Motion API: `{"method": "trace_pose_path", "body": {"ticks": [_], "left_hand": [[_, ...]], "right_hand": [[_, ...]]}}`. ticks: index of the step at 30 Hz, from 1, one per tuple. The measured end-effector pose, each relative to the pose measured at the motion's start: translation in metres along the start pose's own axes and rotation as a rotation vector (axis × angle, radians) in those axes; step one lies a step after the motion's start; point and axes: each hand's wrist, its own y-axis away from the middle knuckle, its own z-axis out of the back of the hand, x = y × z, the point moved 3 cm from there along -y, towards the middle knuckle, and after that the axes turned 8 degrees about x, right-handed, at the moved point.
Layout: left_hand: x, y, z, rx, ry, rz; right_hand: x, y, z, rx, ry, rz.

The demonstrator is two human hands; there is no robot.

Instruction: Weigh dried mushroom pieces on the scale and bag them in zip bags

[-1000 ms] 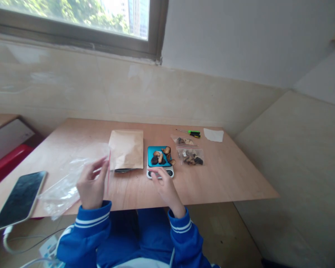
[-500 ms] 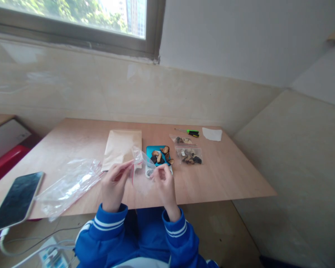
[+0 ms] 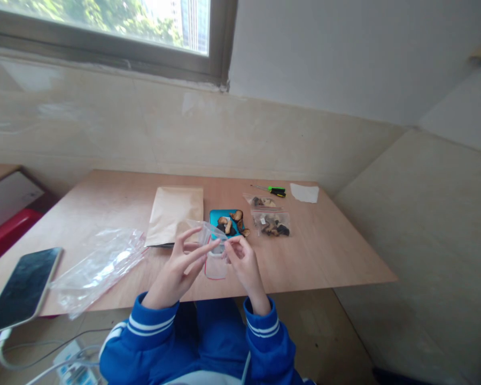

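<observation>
A clear zip bag with a red edge hangs in front of me. My right hand is closed in a pinch on it. My left hand has its fingers stretched apart against the other side of the bag, and its index fingertip comes close to the right fingers. Just behind the bag, pieces of dried mushroom lie on a small scale with a blue top. The scale's pale front is partly hidden by the bag and fingers.
Two filled zip bags lie right of the scale, below a screwdriver and a paper scrap. Left are a kraft paper bag, empty plastic bags and a phone with a cable. The table's front edge is near my lap.
My left hand has moved right towards my right hand, and its fingers have spread from a pinch. The bag has turned, its red edge now hanging lower.
</observation>
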Motion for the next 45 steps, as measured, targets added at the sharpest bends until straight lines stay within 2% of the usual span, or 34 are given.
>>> {"method": "trace_pose_path", "body": {"ticks": [2,6,9,11,13,15,20,25,29,32,37,40,45], "left_hand": [[-0.003,0.001,0.000,0.056,-0.066,-0.027],[0.000,0.002,0.000,0.136,-0.118,0.015],[0.005,0.003,0.001,0.176,-0.121,0.033],[0.008,0.005,0.004,0.180,-0.120,0.047],[0.010,0.006,0.008,0.145,-0.127,0.072],[0.012,0.007,0.012,0.083,-0.136,0.090],[0.023,0.007,0.004,0.035,-0.073,0.076],[0.030,0.005,-0.007,0.026,0.001,0.132],[0.019,0.002,0.001,-0.015,0.069,0.178],[0.010,0.002,0.012,-0.028,0.113,0.266],[0.003,0.005,0.025,-0.046,-0.005,0.381],[0.006,0.009,0.024,-0.039,-0.068,0.413],[0.016,0.009,0.015,-0.025,-0.044,0.492]], "right_hand": [[-0.001,0.000,0.001,0.021,-0.006,-0.023],[-0.003,0.002,0.001,0.086,0.013,-0.057],[-0.006,-0.001,0.002,0.141,0.126,-0.007],[-0.009,-0.008,0.009,0.078,0.285,0.106],[-0.017,-0.018,0.019,-0.074,0.489,0.210],[-0.030,-0.032,0.028,-0.194,0.673,0.247],[-0.060,-0.062,0.036,-0.184,0.886,0.230],[-0.069,-0.064,0.033,-0.148,1.025,0.133],[-0.070,-0.061,0.033,-0.143,1.060,0.075],[-0.070,-0.061,0.032,-0.156,1.062,0.070],[-0.071,-0.064,0.027,-0.196,1.042,0.073],[-0.074,-0.065,0.025,-0.235,0.956,0.108],[-0.077,-0.066,0.028,-0.243,0.857,0.147]]}}
